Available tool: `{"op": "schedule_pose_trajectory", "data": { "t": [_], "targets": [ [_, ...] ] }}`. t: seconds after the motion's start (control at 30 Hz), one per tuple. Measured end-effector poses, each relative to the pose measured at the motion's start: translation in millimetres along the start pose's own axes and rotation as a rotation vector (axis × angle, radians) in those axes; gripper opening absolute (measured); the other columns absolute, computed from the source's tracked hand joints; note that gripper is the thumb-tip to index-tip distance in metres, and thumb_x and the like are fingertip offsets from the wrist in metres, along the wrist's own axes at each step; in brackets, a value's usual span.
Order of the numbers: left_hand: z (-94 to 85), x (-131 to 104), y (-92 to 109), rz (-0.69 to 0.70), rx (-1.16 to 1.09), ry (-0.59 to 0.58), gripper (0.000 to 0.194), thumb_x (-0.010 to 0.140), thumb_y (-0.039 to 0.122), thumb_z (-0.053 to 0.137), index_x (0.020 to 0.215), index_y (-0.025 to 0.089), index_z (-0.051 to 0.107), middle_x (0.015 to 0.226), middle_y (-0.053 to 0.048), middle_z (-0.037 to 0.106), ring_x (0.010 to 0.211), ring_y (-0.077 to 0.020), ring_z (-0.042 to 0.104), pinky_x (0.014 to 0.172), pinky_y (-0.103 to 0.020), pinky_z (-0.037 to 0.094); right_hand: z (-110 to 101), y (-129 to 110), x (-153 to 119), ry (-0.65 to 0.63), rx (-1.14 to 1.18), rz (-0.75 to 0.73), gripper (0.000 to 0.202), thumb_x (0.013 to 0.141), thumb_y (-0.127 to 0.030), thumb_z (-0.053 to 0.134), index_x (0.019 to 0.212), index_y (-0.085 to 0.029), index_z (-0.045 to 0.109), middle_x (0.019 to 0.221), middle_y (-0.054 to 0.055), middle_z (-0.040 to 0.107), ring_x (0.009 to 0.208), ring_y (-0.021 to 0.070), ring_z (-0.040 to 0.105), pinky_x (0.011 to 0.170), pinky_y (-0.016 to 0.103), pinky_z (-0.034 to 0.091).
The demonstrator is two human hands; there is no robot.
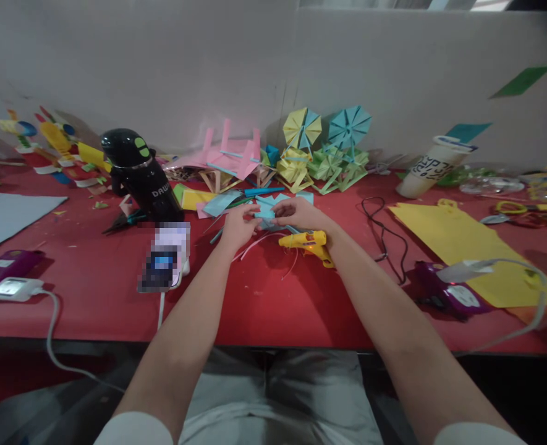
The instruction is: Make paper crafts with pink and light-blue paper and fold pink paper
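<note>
Blue paper sits between the two hands, in the middle of the red worktop, nearer its back edge than its front edge. The left hand has its fingertips at the left side of the paper, and the right hand has its fingertips at the right side. All the fingers are bent with only small gaps, but that spot is tiny and blurry, so I cannot tell if they pinch the paper. A yellow glue gun lies just beside the right wrist. Along the back edge stand a black bottle, pink paper shapes and a blue paper umbrella. Yellow sheets lie toward the right.
</note>
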State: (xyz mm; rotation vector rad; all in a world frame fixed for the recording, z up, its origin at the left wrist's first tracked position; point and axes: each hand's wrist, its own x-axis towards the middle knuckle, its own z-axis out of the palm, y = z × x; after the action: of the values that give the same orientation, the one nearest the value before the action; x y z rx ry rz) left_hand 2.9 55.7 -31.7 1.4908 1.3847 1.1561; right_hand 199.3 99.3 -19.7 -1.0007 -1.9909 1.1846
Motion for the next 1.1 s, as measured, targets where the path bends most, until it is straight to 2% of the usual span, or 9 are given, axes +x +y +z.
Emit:
{"op": "schedule_pose_trajectory", "data": {
  "t": [0.13, 0.3, 0.4, 0.5, 0.73, 0.9, 1.0, 1.1],
  "targets": [
    [-1.1, 1.2, -1.6, 0.086, 0.052, 0.008, 0.022, 0.080, 0.008, 0.061, 0.100, 0.013, 0.069, 0.092, -0.007, 0.068, 0.057, -0.0123, 0.065, 0.056, -0.026, 0.053, 1.5, -0.8, 0.7, 0.026, -0.022, -0.042, 0.044, 0.061, -0.042, 0.084, 0.092, -0.016, 0.068, 0.076, 0.003, 0.067, 0.072, 0.0166, 0.063, 0.070, 0.031, 0.054],
    [-2.0, 2.0, -1.5, 0.190, 0.138, 0.011, 0.020, 0.080, 0.012, 0.060, 0.096, 0.018, 0.069, 0.088, -0.003, 0.070, 0.055, -0.0114, 0.061, 0.062, -0.027, 0.051, -0.3, -12.2, -3.7, 0.028, -0.086, -0.064, 0.044, 0.065, -0.046, 0.082, 0.097, -0.018, 0.070, 0.088, 0.005, 0.071, 0.077, 0.0167, 0.063, 0.072, 0.030, 0.052],
    [-0.4, 2.9, -1.8, 0.222, 0.184, 0.025, 0.021, 0.080, 0.015, 0.061, 0.098, 0.020, 0.069, 0.091, -0.004, 0.070, 0.070, -0.0166, 0.065, 0.071, -0.030, 0.052, -3.5, -19.7, -6.7, 0.037, -0.150, -0.057, 0.047, 0.066, -0.050, 0.080, 0.099, -0.018, 0.073, 0.088, 0.006, 0.071, 0.075, 0.0166, 0.062, 0.070, 0.029, 0.051],
    [1.7, 3.4, -1.4, 0.294, 0.244, 0.044, 0.021, 0.079, 0.015, 0.062, 0.098, 0.019, 0.068, 0.098, -0.006, 0.071, 0.089, -0.0211, 0.066, 0.082, -0.033, 0.051, -6.1, -24.1, -8.4, 0.053, -0.182, -0.075, 0.042, 0.068, -0.050, 0.077, 0.093, -0.017, 0.074, 0.083, 0.006, 0.071, 0.072, 0.0161, 0.060, 0.068, 0.029, 0.050],
    [1.2, 0.4, 3.7, 0.388, 0.203, -0.023, 0.025, 0.082, 0.020, 0.062, 0.106, 0.016, 0.065, 0.112, -0.009, 0.070, 0.101, -0.0212, 0.063, 0.084, -0.032, 0.050, -10.5, -29.0, -14.4, 0.066, -0.125, -0.066, 0.035, 0.070, -0.047, 0.075, 0.087, -0.017, 0.073, 0.078, 0.005, 0.070, 0.071, 0.0167, 0.061, 0.066, 0.030, 0.049],
    [-0.9, 0.6, 9.0, 0.388, 0.192, -0.057, 0.026, 0.080, 0.027, 0.067, 0.104, 0.017, 0.067, 0.109, -0.008, 0.071, 0.097, -0.0202, 0.063, 0.083, -0.030, 0.048, -9.7, -31.0, -15.1, 0.056, -0.119, -0.063, 0.037, 0.070, -0.050, 0.075, 0.087, -0.018, 0.074, 0.077, 0.005, 0.070, 0.071, 0.0171, 0.062, 0.066, 0.030, 0.049],
    [-1.6, 3.2, 8.0, 0.366, 0.223, -0.014, 0.019, 0.080, 0.026, 0.065, 0.097, 0.017, 0.068, 0.101, -0.006, 0.072, 0.088, -0.0189, 0.062, 0.079, -0.030, 0.047, -9.2, -30.6, -13.8, 0.074, -0.086, -0.064, 0.041, 0.069, -0.051, 0.076, 0.092, -0.017, 0.075, 0.080, 0.005, 0.070, 0.071, 0.0172, 0.062, 0.066, 0.030, 0.050],
    [-4.1, 5.1, 4.3, 0.343, 0.288, 0.056, 0.017, 0.081, 0.025, 0.063, 0.096, 0.019, 0.069, 0.093, -0.004, 0.071, 0.080, -0.0179, 0.060, 0.076, -0.030, 0.044, -18.3, -30.1, -19.0, 0.161, -0.021, -0.029, 0.044, 0.073, -0.049, 0.074, 0.104, -0.018, 0.074, 0.084, 0.006, 0.070, 0.071, 0.0167, 0.062, 0.069, 0.032, 0.053]
  ]
}}
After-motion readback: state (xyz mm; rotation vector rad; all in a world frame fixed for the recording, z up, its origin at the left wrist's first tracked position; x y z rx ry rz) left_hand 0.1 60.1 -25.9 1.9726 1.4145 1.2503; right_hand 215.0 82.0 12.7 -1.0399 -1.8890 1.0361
